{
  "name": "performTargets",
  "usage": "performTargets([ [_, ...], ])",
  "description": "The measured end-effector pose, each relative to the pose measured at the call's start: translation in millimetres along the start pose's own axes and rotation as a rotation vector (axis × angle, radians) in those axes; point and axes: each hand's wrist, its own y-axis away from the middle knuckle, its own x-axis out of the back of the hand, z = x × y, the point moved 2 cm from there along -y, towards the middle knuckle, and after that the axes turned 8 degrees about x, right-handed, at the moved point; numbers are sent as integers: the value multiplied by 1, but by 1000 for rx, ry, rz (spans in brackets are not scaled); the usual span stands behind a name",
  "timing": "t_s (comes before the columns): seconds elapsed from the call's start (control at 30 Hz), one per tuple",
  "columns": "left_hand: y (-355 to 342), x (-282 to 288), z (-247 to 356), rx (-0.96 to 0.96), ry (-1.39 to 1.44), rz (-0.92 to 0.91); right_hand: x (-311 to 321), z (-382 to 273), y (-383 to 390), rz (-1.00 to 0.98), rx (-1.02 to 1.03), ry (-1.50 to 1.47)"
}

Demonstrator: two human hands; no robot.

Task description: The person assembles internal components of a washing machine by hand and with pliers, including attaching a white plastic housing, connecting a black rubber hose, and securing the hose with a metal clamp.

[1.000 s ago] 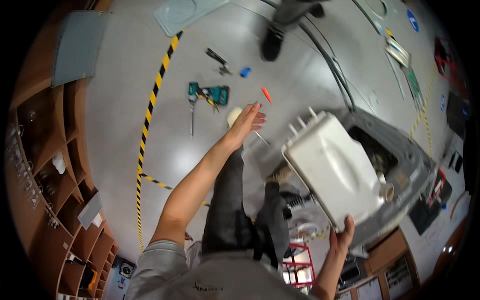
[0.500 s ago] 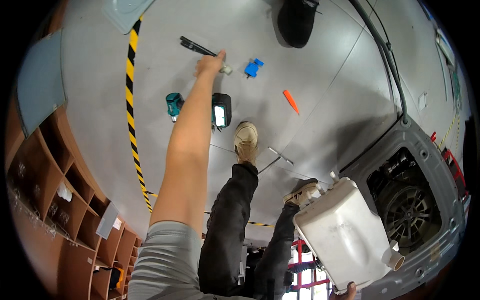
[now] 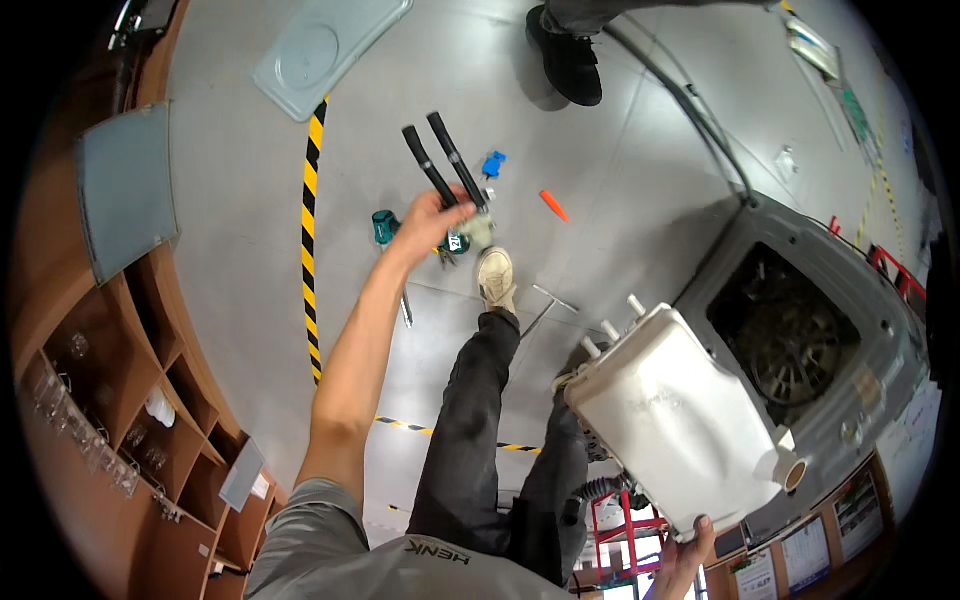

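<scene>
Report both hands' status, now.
Left hand: closed, holding a black two-handled tool.
Right hand: closed, holding a white plastic tank at its near edge.

The left hand (image 3: 428,228) grips at the end of its outstretched arm (image 3: 352,385), while the right hand (image 3: 684,562) grips lower, partly hidden.

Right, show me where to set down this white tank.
Bare floor lies between the striped tape and wooden shelves, and between the orange piece and grey panel. Crowded: around the left hand, black-handled tool, teal drill, blue part and beige shoe.
</scene>
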Motion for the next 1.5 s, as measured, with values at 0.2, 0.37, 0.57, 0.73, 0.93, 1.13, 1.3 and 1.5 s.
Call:
performTargets([
  [0.2,191,-123,121,-258,-216,-221,135,-29,22,-118,22,-355],
  [0.37,345,-236,207,-766,-1023,-32,227,-47,47,-296,243,-620],
  [0.57,472,-369,233,-1211,-1370,-51,375,8,43,-224,322,-945],
  [0.73,554,-478,222,-1316,-1576,-170,465,37,68,-162,355,-1164],
  [0.93,592,-551,182,-1043,-1444,-286,545,89,82,120,272,-1208],
  [1.13,551,-572,135,-218,-894,-594,588,124,58,352,194,-1191],
  [1.3,500,-586,118,136,-456,-483,617,122,14,451,172,-1186],
  [1.5,443,-613,109,423,124,-546,625,37,-20,456,178,-994],
])
